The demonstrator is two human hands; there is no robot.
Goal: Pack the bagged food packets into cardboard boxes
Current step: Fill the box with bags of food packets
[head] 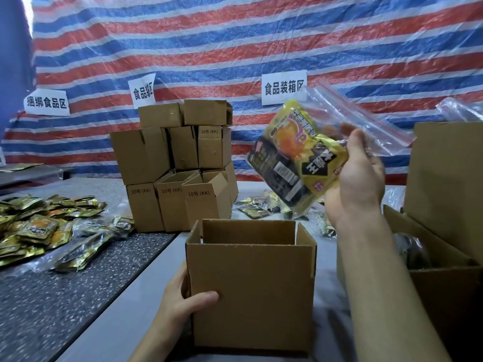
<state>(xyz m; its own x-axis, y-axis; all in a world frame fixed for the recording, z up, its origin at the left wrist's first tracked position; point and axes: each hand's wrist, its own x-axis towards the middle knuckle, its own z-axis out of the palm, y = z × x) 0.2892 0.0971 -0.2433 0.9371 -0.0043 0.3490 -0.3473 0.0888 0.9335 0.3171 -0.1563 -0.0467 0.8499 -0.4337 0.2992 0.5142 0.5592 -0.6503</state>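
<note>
The right hand (358, 176), at centre right of the frame, holds the bag of food packets (300, 158) in the air. Its grip is clamped on the bag's right side, with the thumb on the near face and the fingers showing through the clear plastic behind.

The bag's long axis is tilted. The heavy, filled end points down and to the left of the grip, and the empty red-zip end sticks up toward the upper right.

The open box (251, 283) stands on the surface (146, 270) at lower centre, its mouth below and left of the bag, on the same side as the filled end. The bag is well clear of the rim and not yet over the opening.

The left hand (183, 307) grips the box's lower left corner, thumb on the front wall and fingers around the side, steadying it.

I judge the next move belongs to the right hand: carry the bag left and down, filled end first, and probably stand it more upright to clear the flaps.
</note>
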